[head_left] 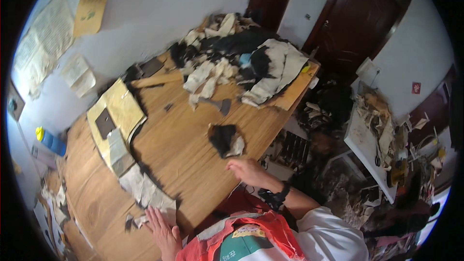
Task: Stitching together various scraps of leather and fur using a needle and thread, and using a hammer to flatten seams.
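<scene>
My left hand (pixel 162 229) lies flat with its fingers stretched out, at the near end of a strip of pale hide pieces (pixel 140 183) edged with dark fur. A small scrap with a dark tuft (pixel 129 222) sticks out beside its fingertips. My right hand (pixel 247 171) is closed, fingers curled, over the table's near right edge; whatever they hold, if anything, is hidden. Just beyond it rests a black and white fur scrap (pixel 225 140). At the strip's far end is a yellow sheet (pixel 118 104) with a dark rectangular piece (pixel 105 123) on it.
Fur and hide scraps (pixel 217 43) are heaped at the back of the wooden table (pixel 183 154). A dark, flat, blade-shaped tool (pixel 222 106) lies before them. At left stands a blue bottle (pixel 50 141) with a yellow cap. Right, a white side table (pixel 362 135) carries more scraps and scissors (pixel 377 160).
</scene>
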A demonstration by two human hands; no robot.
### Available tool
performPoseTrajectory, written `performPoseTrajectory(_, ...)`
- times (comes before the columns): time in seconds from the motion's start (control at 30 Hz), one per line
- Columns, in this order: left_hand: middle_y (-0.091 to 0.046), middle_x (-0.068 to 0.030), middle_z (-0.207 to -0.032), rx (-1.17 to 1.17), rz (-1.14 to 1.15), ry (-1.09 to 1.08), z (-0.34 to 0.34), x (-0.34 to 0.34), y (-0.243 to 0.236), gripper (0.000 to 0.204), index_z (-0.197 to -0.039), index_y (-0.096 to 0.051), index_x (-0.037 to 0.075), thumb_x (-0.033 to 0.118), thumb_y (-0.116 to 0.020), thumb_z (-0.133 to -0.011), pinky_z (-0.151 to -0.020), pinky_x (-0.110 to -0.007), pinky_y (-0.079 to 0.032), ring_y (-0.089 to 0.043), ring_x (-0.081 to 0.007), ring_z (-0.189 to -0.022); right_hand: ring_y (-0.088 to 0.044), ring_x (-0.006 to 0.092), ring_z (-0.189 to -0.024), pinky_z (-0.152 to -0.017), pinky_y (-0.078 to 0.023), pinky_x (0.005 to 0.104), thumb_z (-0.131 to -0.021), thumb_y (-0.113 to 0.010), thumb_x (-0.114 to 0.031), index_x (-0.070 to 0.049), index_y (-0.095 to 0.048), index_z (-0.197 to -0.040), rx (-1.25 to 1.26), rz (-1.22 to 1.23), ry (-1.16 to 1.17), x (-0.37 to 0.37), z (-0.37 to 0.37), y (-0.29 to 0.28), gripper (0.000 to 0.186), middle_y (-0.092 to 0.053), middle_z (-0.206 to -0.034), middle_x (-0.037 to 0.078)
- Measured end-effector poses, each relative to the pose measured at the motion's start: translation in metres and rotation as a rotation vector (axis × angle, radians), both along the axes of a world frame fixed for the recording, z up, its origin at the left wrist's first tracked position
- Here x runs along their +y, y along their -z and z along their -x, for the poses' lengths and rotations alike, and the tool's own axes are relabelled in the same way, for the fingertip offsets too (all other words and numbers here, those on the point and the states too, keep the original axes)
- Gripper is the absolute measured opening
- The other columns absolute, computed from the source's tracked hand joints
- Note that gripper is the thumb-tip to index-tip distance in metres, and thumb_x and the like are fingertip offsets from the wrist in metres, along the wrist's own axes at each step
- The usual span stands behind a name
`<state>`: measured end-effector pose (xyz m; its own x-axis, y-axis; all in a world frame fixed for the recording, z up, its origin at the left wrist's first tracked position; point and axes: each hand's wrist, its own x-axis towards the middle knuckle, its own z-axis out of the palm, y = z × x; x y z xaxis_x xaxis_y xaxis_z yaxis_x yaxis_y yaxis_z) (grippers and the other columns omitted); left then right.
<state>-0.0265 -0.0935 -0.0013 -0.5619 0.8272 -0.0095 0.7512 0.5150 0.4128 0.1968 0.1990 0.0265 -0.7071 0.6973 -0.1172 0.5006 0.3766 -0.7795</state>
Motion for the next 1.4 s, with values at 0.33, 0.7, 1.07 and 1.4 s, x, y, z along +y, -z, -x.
performPoseTrajectory(0.33, -0.013, -0.0237, -0.161, 0.135, 0.279, 0.024, -0.014, 0.024, 0.029, 0.081, -0.155, -0.018, 0.003, 0.057, -0.038, -0.098, -0.117, -0.057, -0.013, -0.01, -0.0419, -0.149, -0.063, 0.0444, -0.085, -0.07, -0.05, 0.0487, -0.098, -0.051, -0.019, -0.006, -0.051, -0.103, -0.119, -0.477, 0.654, 0.209, -0.22, 0.038, 0.014, -0.065, -0.087, 0.021)
performPoseTrajectory(0.7, -0.022, -0.0177, -0.16, 0.156, 0.148, -0.01, -0.021, 0.022, 0.019, 0.078, -0.153, -0.029, 0.008, 0.062, -0.038, -0.097, -0.117, -0.059, -0.012, -0.014, -0.0415, -0.148, -0.067, 0.0327, -0.084, -0.073, -0.051, 0.0415, -0.088, -0.061, -0.019, -0.008, -0.068, -0.095, -0.132, -0.519, 0.71, 0.419, -0.301, 0.011, 0.015, -0.069, -0.087, 0.013)
performPoseTrajectory(1.07, -0.022, -0.0178, -0.16, 0.201, 0.096, -0.046, -0.035, 0.048, 0.014, 0.082, -0.154, -0.027, 0.009, 0.066, -0.033, -0.095, -0.117, -0.06, -0.01, -0.014, -0.0419, -0.148, -0.068, 0.0327, -0.088, -0.074, -0.053, 0.0409, -0.083, -0.064, -0.024, -0.01, -0.071, -0.093, -0.297, -0.482, 0.844, 0.508, -0.34, 0.034, 0.018, -0.07, -0.091, 0.015)
performPoseTrajectory(1.4, -0.021, -0.0179, -0.16, 0.201, 0.032, -0.061, -0.043, 0.06, 0.036, 0.087, -0.154, -0.026, 0.01, 0.071, -0.028, -0.092, -0.116, -0.061, -0.007, -0.014, -0.0424, -0.148, -0.068, 0.0338, -0.089, -0.077, -0.055, 0.0434, -0.077, -0.06, -0.016, -0.012, -0.073, -0.08, -0.823, -0.525, 0.681, 0.533, -0.355, 0.069, 0.013, -0.071, -0.09, 0.013)
